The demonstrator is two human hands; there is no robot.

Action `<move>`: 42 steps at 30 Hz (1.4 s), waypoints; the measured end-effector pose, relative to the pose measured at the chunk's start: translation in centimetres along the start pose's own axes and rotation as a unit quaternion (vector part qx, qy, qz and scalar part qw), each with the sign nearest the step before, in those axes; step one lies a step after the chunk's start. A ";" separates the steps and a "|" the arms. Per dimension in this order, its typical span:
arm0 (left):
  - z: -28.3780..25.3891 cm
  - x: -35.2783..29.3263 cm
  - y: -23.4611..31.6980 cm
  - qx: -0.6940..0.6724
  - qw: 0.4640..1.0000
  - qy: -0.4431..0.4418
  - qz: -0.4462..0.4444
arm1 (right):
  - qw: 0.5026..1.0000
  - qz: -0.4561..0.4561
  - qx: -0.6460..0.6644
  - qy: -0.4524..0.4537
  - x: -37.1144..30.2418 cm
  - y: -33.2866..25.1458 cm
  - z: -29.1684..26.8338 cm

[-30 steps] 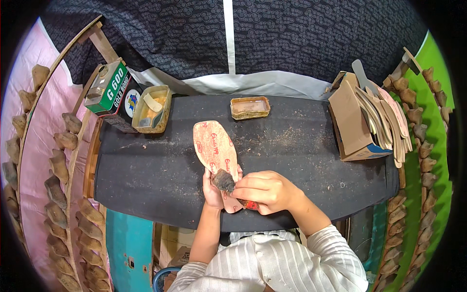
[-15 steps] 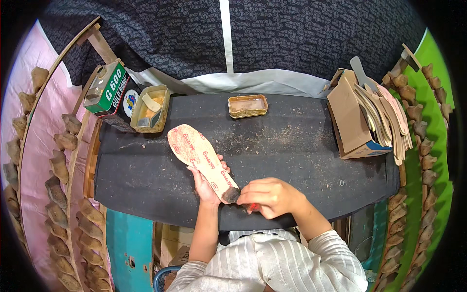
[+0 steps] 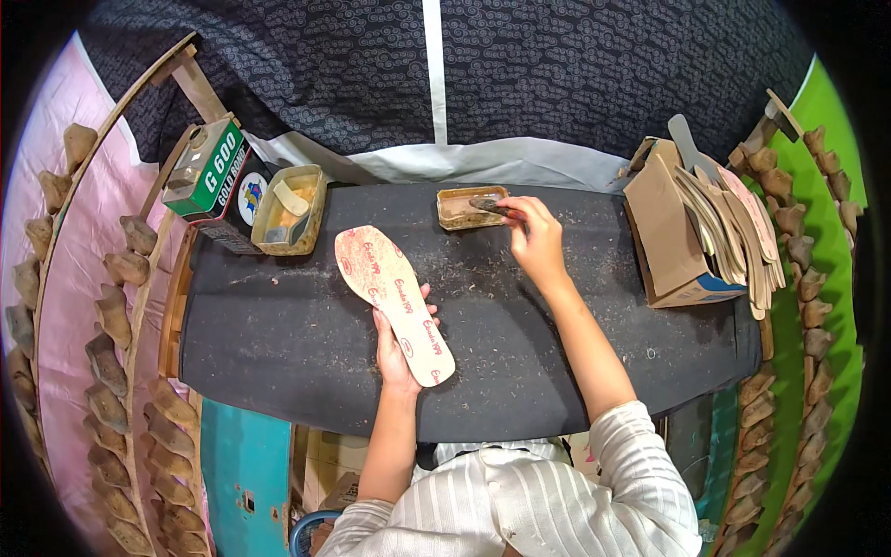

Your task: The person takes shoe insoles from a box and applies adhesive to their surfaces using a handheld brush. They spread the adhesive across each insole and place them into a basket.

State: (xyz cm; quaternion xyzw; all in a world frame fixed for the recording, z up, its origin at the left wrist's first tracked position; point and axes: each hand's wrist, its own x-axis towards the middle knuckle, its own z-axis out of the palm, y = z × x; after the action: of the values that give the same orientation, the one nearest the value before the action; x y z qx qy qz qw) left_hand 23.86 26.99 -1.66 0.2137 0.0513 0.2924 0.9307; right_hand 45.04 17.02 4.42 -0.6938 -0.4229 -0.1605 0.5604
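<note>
My left hand (image 3: 396,360) is closed around the lower half of a pale insole board (image 3: 390,292), shaped like a shoe sole and printed with red marks. The wide end points away from me, toward the upper left. At the far middle of the table, my right hand (image 3: 538,243) pinches a small dark-bristled brush (image 3: 486,203). Its bristles reach into a shallow rectangular tray (image 3: 464,223) with a pale brownish content. Part of the brush handle is hidden by my fingers.
A green and black metal can (image 3: 209,181) and a yellowish tub (image 3: 295,243) with flat pieces inside stand at the far left. At the right, a cardboard box (image 3: 664,232) holds several sole-shaped boards. Shoe-last racks line both sides of the black-covered table (image 3: 520,381).
My right hand has carried the brush from the insole's near end forward to the tray. The insole has shifted slightly right and turned a little more upright in my left hand.
</note>
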 end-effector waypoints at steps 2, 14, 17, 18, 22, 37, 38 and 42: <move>0.0 -0.1 0.0 0.001 1.000 0.004 -0.003 | 1.000 -0.005 -0.012 -0.016 0.4 1.4 1.0; 0.0 -0.1 0.1 0.014 1.000 0.008 0.005 | 0.997 -0.021 -0.063 -0.047 0.3 2.8 1.3; 0.2 0.1 -0.1 0.021 1.000 0.010 0.016 | 0.997 -0.039 -0.061 -0.010 0.3 0.9 0.1; 0.1 0.0 -0.1 0.037 0.999 0.012 0.023 | 0.997 -0.039 -0.058 -0.014 0.1 -0.2 -0.2; 0.1 -0.1 0.1 0.035 0.999 0.011 0.023 | 0.993 -0.100 0.007 -0.056 -1.7 -5.7 -1.5; -0.4 -0.2 0.1 0.012 1.000 -0.003 0.029 | 0.928 -0.243 0.121 -0.254 -6.7 -10.6 -1.2; -0.4 -0.2 0.1 -0.005 1.000 -0.010 0.019 | 0.931 -0.230 0.122 -0.257 -6.6 -10.8 -1.4; -0.5 -0.3 -0.2 -0.049 0.998 -0.013 -0.029 | 0.942 -0.212 0.105 -0.239 -6.2 -11.2 -1.0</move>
State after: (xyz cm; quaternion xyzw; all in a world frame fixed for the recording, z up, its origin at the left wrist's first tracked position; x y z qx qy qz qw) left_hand 23.61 26.87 -2.23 0.1698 0.0312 0.2645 0.9488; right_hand 33.04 13.75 7.67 -0.5429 -0.6965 -0.0595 0.4654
